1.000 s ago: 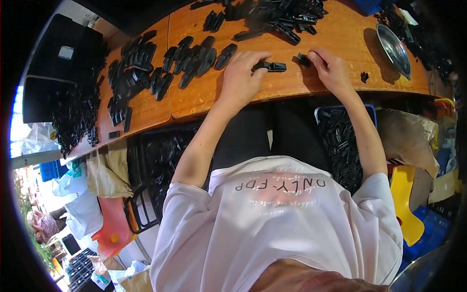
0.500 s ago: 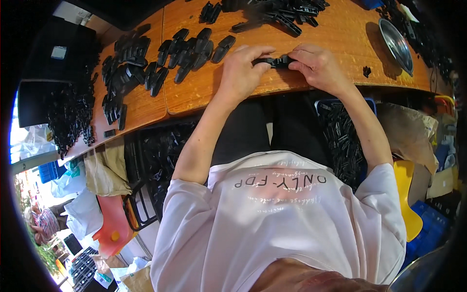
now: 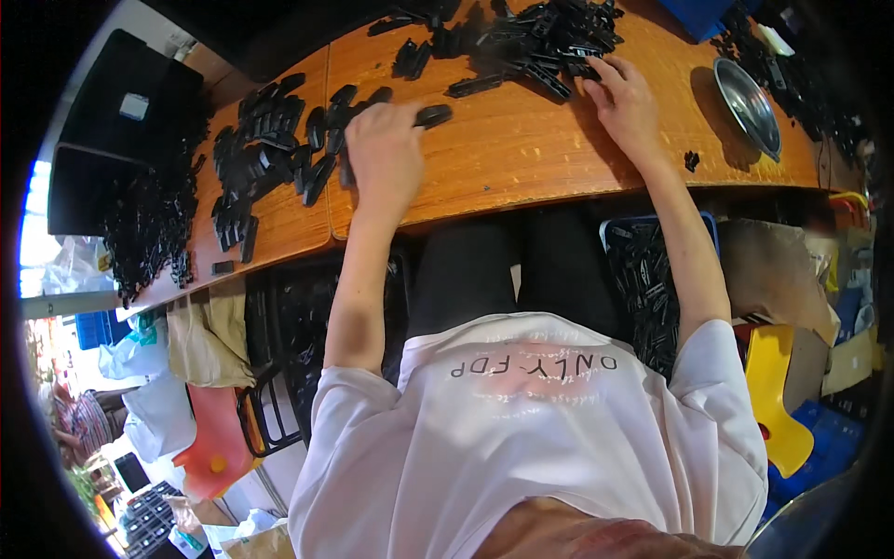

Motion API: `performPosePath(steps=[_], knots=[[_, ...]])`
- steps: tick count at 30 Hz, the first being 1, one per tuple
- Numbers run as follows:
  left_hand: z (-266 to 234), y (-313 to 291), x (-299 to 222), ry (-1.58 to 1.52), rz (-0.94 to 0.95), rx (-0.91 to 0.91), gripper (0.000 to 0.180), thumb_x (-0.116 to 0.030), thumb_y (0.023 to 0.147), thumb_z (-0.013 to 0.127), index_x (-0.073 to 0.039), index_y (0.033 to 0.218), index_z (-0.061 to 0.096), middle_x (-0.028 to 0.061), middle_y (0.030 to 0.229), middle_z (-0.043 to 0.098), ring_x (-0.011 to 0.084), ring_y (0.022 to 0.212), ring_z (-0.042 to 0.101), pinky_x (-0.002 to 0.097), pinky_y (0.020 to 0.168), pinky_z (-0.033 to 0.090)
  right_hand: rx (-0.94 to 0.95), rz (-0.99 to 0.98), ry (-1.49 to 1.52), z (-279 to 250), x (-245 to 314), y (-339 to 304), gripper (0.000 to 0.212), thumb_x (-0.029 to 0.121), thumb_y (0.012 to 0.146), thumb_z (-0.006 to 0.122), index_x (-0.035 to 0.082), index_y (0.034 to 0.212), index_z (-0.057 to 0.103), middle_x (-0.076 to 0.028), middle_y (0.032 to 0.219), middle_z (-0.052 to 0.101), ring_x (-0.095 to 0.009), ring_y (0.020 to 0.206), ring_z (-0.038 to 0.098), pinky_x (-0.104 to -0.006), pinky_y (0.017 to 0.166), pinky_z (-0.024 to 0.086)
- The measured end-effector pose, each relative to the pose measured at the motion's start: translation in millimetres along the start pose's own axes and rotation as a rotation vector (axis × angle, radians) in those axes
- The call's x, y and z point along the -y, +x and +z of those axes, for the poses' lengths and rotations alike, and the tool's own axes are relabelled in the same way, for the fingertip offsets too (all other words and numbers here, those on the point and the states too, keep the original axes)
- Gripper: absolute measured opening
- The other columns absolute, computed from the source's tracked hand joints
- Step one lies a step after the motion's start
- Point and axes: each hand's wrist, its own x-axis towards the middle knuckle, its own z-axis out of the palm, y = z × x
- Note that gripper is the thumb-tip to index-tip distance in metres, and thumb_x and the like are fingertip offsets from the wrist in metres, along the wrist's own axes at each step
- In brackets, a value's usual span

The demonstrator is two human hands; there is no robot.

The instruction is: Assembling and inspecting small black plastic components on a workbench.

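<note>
My left hand [image 3: 386, 149] is over a group of dark, elongated plastic parts [image 3: 343, 96] on the left of the table. It is slightly blurred, and its fingers are mostly hidden beneath it, so I cannot tell if they hold anything. One black oblong part [image 3: 434, 115] lies right beside its fingertips. At the near right edge of a heap of black plastic parts [image 3: 535, 42], my right hand [image 3: 622, 104] has its thumb and fingers apart. Its fingertips reach a black part with shiny highlights [image 3: 584, 52].
On the wooden table [image 3: 521, 149], a metal bowl [image 3: 748, 107] stands at the right, with a small black piece [image 3: 691, 161] near it. More dark parts [image 3: 261, 130] cluster at far left. Below the table edge is a bin of black parts [image 3: 644, 270].
My hands have separated from the black part they held together. My left hand moved left to the laid-out parts, my right hand up and right to the heap. The view shifted slightly.
</note>
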Motion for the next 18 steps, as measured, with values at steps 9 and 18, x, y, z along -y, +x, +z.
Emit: performPosePath(steps=[9, 18], knots=[[36, 52, -15, -0.027, -0.312, 0.005, 0.028, -0.020, 0.096, 0.057, -0.009, 0.118, 0.071, 0.0131, 0.120, 0.070, 0.0310, 0.119, 0.060, 0.0440, 0.100, 0.047, 0.132, 0.056, -0.110, 14, -9, -9, 0.023, 0.011, 0.094, 0.062, 0.010, 0.116, 0.067, -0.015, 0.098, 0.070, -0.038, 0.092, 0.067, -0.0469, 0.077, 0.053], [18, 39, -57, -0.429, -0.390, 0.304, 0.031, -0.014, 0.090, 0.066, -0.004, 0.118, 0.071, 0.0158, 0.116, 0.070, 0.0287, 0.102, 0.066, 0.0386, 0.090, 0.052, 0.241, 0.371, 0.246, -31, 19, -40, 0.015, 0.019, 0.095, 0.067, 0.007, 0.103, 0.072, -0.018, 0.092, 0.070, -0.038, 0.081, 0.068, -0.0427, 0.071, 0.054]])
